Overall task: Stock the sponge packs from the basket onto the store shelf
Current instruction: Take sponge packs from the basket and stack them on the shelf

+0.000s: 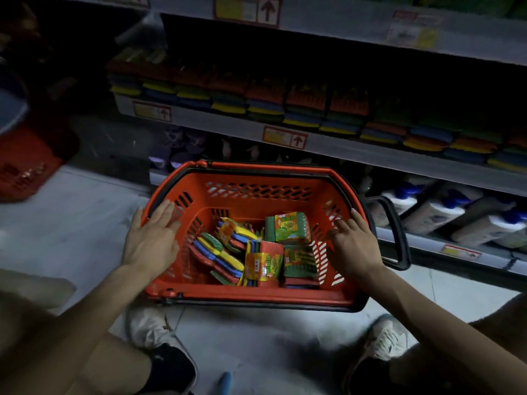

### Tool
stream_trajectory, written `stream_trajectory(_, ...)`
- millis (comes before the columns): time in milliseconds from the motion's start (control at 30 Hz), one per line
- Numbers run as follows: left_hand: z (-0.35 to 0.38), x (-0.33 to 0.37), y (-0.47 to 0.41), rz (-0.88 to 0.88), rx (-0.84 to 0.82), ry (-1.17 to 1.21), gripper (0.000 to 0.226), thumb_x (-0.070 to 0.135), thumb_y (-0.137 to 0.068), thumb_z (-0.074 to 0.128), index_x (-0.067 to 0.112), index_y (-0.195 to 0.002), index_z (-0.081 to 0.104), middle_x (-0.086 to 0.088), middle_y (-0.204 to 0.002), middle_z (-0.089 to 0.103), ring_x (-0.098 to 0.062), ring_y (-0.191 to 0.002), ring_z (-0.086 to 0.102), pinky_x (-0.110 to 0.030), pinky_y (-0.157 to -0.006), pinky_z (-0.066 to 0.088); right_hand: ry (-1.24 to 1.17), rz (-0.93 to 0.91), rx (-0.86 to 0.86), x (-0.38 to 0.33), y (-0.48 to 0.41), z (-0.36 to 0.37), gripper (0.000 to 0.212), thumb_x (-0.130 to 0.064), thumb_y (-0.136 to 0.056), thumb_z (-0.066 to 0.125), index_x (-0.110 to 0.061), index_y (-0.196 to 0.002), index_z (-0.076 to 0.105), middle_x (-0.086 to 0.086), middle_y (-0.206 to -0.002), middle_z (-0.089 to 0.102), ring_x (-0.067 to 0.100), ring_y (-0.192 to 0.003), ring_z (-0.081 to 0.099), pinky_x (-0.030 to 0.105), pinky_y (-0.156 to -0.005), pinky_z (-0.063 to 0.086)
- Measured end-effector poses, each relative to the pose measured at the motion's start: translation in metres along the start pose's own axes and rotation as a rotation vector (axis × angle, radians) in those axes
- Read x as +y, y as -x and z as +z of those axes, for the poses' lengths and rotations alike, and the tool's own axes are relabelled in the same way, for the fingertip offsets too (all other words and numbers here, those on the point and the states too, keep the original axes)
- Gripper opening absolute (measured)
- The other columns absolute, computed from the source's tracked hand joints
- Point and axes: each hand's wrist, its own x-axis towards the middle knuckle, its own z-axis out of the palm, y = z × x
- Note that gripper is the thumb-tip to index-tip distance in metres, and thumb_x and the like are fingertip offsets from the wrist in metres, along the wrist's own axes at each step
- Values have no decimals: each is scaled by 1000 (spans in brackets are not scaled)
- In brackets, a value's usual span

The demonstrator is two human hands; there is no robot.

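Resting on slotted plastic basket (251, 297): left hand (151, 240), right hand (353, 246), fingers straight

The basket (251, 293) is orange-red with a black rim and a black handle (393, 220). The sponge packs (256, 246) on its floor are layered red, blue, yellow and green, several in orange-and-green wrappers. Along the grey shelf (228, 125) edge, stacked sponges (265, 104) show the same red, green, blue and yellow bands. Its price tags (285, 137) are yellow, framed in red. The bottles (433, 215) below are white with blue caps.
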Motion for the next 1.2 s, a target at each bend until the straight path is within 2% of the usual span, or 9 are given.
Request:
stream_trajectory(67, 6, -8, -7, 22, 8, 17, 57, 31, -82, 71, 20, -138, 64, -9, -163, 37, -18, -155, 23, -57, -119, 17, 47, -3, 17, -7, -5, 4, 28, -15, -60, 82, -10, -87, 79, 15, -90, 70, 37, -88, 66, 53, -119, 33)
stream_trajectory(200, -3, 3, -24, -35, -2, 96, 54, 48, -86, 64, 27, -135, 65, -4, -164, 36, -13, -156, 19, -55, -121, 10, 101, -5, 10, -7, -6, 7, 16, -16, -65, 76, -11, -80, 76, 15, -90, 68, 37, -94, 62, 55, -122, 29)
stream_trajectory(300, -16, 24, -36, -55, -23, 146, 55, 57, -90, 50, 33, -138, 60, 2, -166, 32, -9, -157, 8, -56, -119, 9, 110, 21, -24, 5, 3, 7, 18, -20, -62, 80, -12, -78, 75, 14, -88, 67, 38, -96, 61, 55, -122, 26)
stream_trajectory(400, -26, 48, -48, -5, -14, 160, 56, 57, -93, 45, 30, -140, 59, 3, -165, 33, -9, -157, 4, -55, -122, 10, 116, 67, -59, 26, 19, 6, 21, -23, -62, 82, -13, -79, 76, 13, -87, 67, 37, -95, 61, 56, -122, 26)
stream_trajectory(700, -45, 144, -55, 74, 121, 278, 48, 53, -93, 50, 26, -127, 70, 4, -150, 54, -11, -154, 23, -56, -123, 8, 147, 186, -69, 104, 72, 13, 20, -20, -63, 83, -10, -79, 76, 11, -85, 68, 36, -92, 62, 53, -123, 25)
stream_trajectory(800, -46, 158, -51, 99, 162, 278, 52, 62, -91, 51, 27, -122, 72, 2, -147, 57, -13, -152, 29, -57, -121, 10, 144, 206, -45, 116, 81, 17, 18, -16, -63, 83, -10, -78, 75, 11, -83, 68, 35, -91, 63, 50, -123, 25)
stream_trajectory(933, -49, 170, -51, 116, 140, 268, 60, 72, -90, 43, 31, -125, 69, 5, -147, 57, -12, -151, 30, -54, -121, 13, 113, 262, -43, 126, 91, 21, 16, -18, -73, 77, -13, -87, 77, 9, -91, 71, 31, -97, 64, 44, -126, 18)
stream_trajectory(1067, -48, 181, -45, 154, 128, 167, 52, 63, -90, 42, 31, -116, 73, 7, -133, 65, -14, -146, 38, -58, -117, 19, 78, 304, -79, 132, 112, 20, 20, -22, -73, 76, -15, -91, 77, 8, -97, 71, 30, -101, 64, 45, -127, 19)
stream_trajectory(1200, -47, 202, -31, 235, 96, 55, 26, 42, -85, 61, 24, -95, 78, -1, -111, 72, -23, -131, 53, -75, -111, 17, 58, 324, -117, 141, 134, 19, 30, -24, -63, 83, -16, -92, 80, 11, -103, 72, 33, -104, 65, 48, -125, 21)
